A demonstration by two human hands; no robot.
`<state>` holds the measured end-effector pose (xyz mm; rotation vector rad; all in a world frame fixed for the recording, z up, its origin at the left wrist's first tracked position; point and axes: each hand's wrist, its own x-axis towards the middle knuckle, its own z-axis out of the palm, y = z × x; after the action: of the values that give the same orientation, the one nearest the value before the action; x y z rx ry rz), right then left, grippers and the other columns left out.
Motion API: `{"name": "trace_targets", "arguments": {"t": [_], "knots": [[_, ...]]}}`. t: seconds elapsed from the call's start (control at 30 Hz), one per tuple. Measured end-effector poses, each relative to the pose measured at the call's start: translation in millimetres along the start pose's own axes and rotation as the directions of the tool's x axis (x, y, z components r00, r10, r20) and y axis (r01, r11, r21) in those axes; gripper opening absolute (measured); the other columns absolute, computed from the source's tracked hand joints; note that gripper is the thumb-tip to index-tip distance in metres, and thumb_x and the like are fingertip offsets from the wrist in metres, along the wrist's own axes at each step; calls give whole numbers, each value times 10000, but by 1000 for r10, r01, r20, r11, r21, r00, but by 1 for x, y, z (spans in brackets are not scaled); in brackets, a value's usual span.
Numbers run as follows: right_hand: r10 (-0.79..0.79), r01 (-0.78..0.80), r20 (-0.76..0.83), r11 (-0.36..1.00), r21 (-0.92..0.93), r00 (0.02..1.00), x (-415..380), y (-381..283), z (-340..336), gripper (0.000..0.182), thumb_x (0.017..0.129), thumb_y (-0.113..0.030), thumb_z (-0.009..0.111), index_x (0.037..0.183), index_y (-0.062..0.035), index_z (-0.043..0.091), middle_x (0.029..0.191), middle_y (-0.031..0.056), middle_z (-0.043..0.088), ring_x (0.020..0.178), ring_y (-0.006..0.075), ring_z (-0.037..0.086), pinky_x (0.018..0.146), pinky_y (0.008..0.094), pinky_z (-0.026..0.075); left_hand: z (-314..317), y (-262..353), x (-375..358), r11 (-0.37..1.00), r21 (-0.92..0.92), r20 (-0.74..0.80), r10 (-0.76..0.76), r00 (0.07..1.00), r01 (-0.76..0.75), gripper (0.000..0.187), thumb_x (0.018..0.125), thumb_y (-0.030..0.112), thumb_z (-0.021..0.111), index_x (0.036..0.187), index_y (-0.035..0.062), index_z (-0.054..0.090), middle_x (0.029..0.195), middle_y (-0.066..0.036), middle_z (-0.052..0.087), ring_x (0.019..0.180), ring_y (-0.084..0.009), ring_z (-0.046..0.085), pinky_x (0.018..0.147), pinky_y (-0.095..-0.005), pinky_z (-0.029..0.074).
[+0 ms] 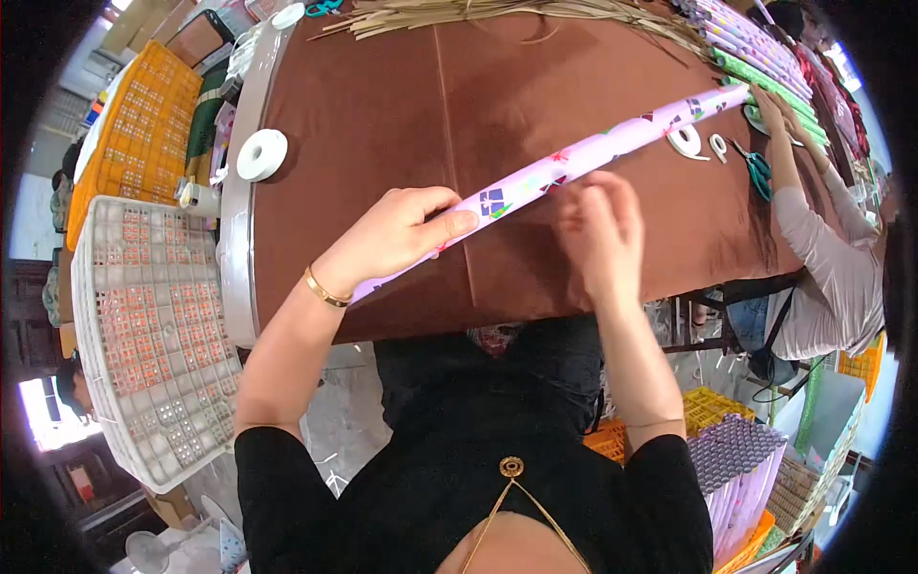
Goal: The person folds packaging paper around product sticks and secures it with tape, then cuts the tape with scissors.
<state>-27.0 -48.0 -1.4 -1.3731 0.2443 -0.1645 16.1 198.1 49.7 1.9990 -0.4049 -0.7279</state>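
A long, slim tube wrapped in pink patterned paper (595, 151) slants over the brown-covered table (363, 124), its far end at the upper right. My left hand (406, 230) grips it near its lower left end, thumb on top. Just below the tube's middle is my right hand (604, 225), its fingers curled and blurred by motion; whether it holds anything cannot be made out. A white tape roll (262, 155) lies at the table's left edge. Near the tube's far end are another white roll (685, 141), a smaller one (717, 146) and teal-handled scissors (758, 173).
A co-worker (813, 239) sits at the right, hands near the tube's far end. Green rolls (775, 91) and purple rolls (751, 43) are stacked at the upper right. Dry strips (459, 13) lie along the far edge. A white crate (158, 335) stands at the left.
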Motion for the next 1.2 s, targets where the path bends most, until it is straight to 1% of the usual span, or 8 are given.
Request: {"name": "trace_targets", "arguments": {"t": [0.27, 0.3, 0.43, 0.53, 0.6, 0.7, 0.9, 1.2], "knots": [[176, -189, 103, 971, 146, 979, -1, -10, 34, 376, 945, -75, 595, 1296, 11, 489, 1050, 87, 633, 876, 157, 662, 731, 303, 575, 22, 12, 1, 983, 171, -146, 90, 985, -65, 338, 997, 314, 610, 1019, -18, 671, 721, -52, 608, 672, -104, 552, 615, -291, 460], [169, -183, 106, 974, 134, 980, -1, -11, 34, 384, 942, -58, 584, 1305, 16, 485, 1064, 97, 628, 885, 168, 664, 736, 314, 581, 24, 17, -1, 984, 165, -169, 96, 981, -68, 421, 969, 406, 617, 975, -9, 680, 751, -205, 619, 666, -300, 606, 627, -378, 466], [154, -178, 156, 971, 159, 976, 1, -3, 26, 420, 928, -14, 555, 1337, 21, 464, 1087, 116, 615, 917, 195, 662, 760, 323, 585, 26, 18, -4, 972, 215, -180, 130, 975, -90, 419, 973, 401, 613, 960, -12, 678, 744, -199, 618, 663, -306, 604, 625, -392, 464], [123, -149, 137, 970, 194, 983, -3, -1, 22, 472, 910, -4, 549, 1366, 18, 429, 1134, 150, 613, 966, 225, 665, 789, 338, 587, 26, 21, -7, 981, 186, -131, 80, 988, -55, 319, 985, 303, 624, 1013, -11, 668, 737, -123, 620, 664, -177, 585, 622, -333, 469], [135, -218, 235, 902, 373, 963, -5, -3, 16, 507, 897, -18, 559, 1380, 11, 407, 1162, 189, 622, 1018, 257, 664, 820, 364, 584, 29, 22, -6, 939, 313, -161, 200, 966, -142, 321, 980, 308, 626, 1006, -9, 663, 756, -165, 621, 675, -248, 607, 637, -362, 477], [167, -217, 187, 930, 295, 968, -7, -14, 24, 534, 891, -31, 565, 1393, 9, 386, 1175, 220, 633, 1047, 289, 662, 872, 397, 575, 36, 22, -6, 914, 362, -183, 262, 947, -183, 323, 973, 313, 631, 999, -8, 661, 783, -190, 625, 697, -294, 617, 650, -378, 480], [113, -196, 262, 928, 317, 958, -3, 7, 13, 543, 889, -26, 590, 1389, 5, 382, 1167, 224, 640, 1065, 300, 659, 892, 401, 569, 35, 22, -11, 960, 268, -176, 132, 975, -81, 337, 966, 309, 639, 1009, -25, 654, 826, -182, 641, 737, -303, 630, 680, -383, 490], [168, -242, 228, 905, 351, 959, -9, 8, 22, 521, 882, 11, 584, 1361, -19, 380, 1120, 183, 658, 999, 258, 671, 831, 368, 576, 44, 10, -11, 938, 297, -213, 248, 945, -179, 336, 952, 320, 642, 966, -15, 635, 843, -210, 627, 772, -382, 620, 683, -427, 488]]}}
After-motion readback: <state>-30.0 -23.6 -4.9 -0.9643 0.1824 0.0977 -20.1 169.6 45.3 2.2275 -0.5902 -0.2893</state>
